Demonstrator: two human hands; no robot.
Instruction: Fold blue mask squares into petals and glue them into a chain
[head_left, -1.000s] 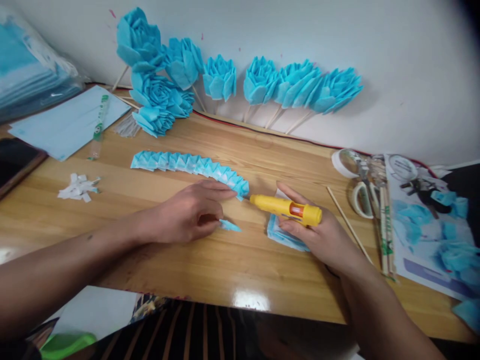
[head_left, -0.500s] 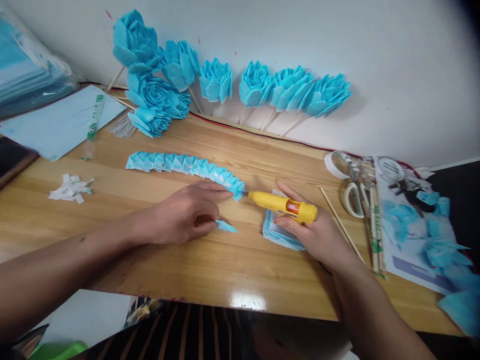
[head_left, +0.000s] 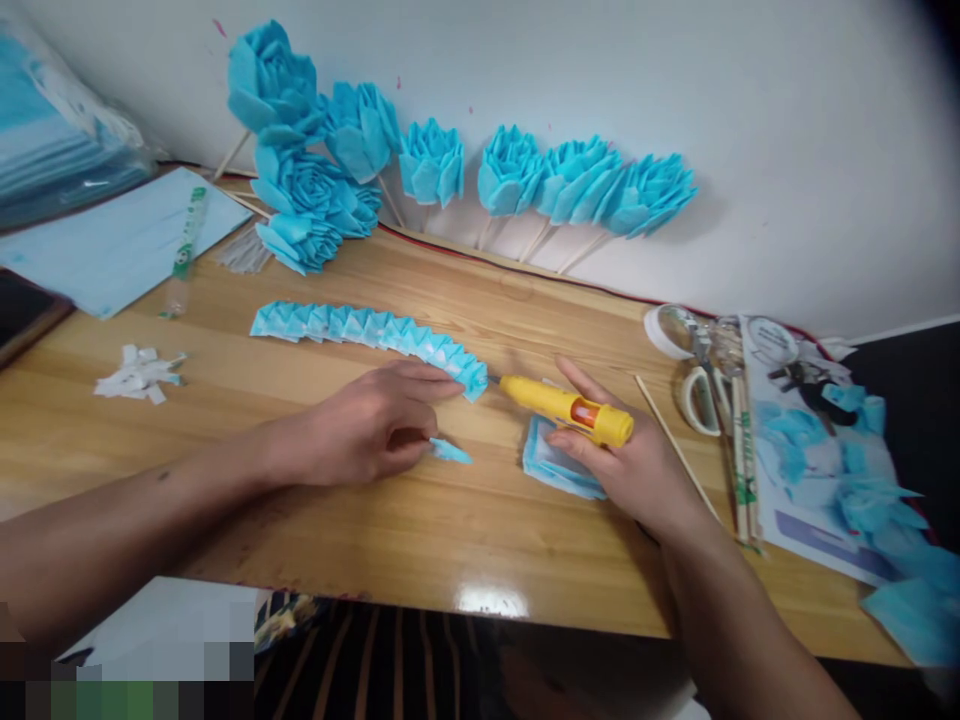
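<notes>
A strip of overlapping folded blue pieces (head_left: 360, 328) lies curved across the wooden table. At its right end, my left hand (head_left: 375, 420) rests with its fingertips on the strip, while its thumb and a finger pinch a small folded blue piece (head_left: 452, 451). My right hand (head_left: 637, 460) is wrapped round a yellow glue gun (head_left: 555, 403), whose dark tip points left, close to the strip's right end. Partly beneath the glue gun and my right hand sits a stack of blue squares (head_left: 551, 465).
Several blue flowers on sticks (head_left: 510, 170) lean along the wall. Scissors (head_left: 703, 395), clear tape (head_left: 667, 330) and wooden sticks (head_left: 742, 460) lie at right, beside a sheet with blue pieces (head_left: 795, 440). White scraps (head_left: 140, 374) and light blue sheets (head_left: 112, 240) are at left.
The glue gun's tip has drawn slightly right, away from the strip's end. My left hand has kept its hold. The view has shifted slightly.
</notes>
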